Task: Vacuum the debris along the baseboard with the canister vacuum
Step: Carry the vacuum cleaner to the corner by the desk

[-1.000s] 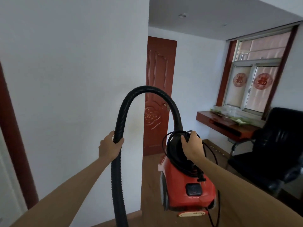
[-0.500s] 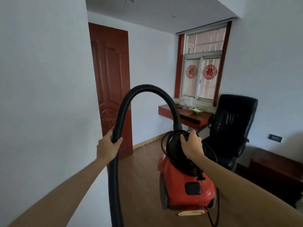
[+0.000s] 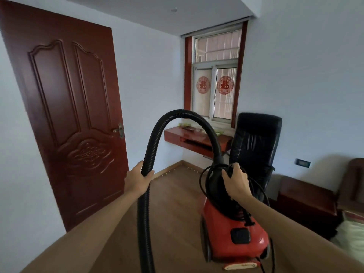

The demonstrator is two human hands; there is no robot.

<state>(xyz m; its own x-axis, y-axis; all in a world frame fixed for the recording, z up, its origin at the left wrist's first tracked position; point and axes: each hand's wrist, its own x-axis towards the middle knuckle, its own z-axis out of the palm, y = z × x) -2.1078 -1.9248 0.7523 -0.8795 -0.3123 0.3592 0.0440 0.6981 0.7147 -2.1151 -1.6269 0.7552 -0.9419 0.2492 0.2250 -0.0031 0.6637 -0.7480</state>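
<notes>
Carrying the vacuum (image 3: 234,229) into a white-walled room, both hands full.

I've got a brown wood-plank floor (image 3: 177,203) ahead, a dark red paneled door (image 3: 69,115) on my left, and a barred window (image 3: 215,75) over a red wall shelf (image 3: 189,136) at the far end. A black padded chair (image 3: 256,146) sits under it, just behind the vacuum. A wooden baseboard (image 3: 169,168) runs into the far corner with pale specks of debris (image 3: 173,171) strewn beside it, too small to make out. The ribbed black hose (image 3: 157,138) arches overhead and runs off the bottom edge. My left hand (image 3: 137,180) is wrapped around the hose; my right hand (image 3: 235,180) is clenched on the red vacuum's black top with loops of cord (image 3: 204,180) bunched there.
</notes>
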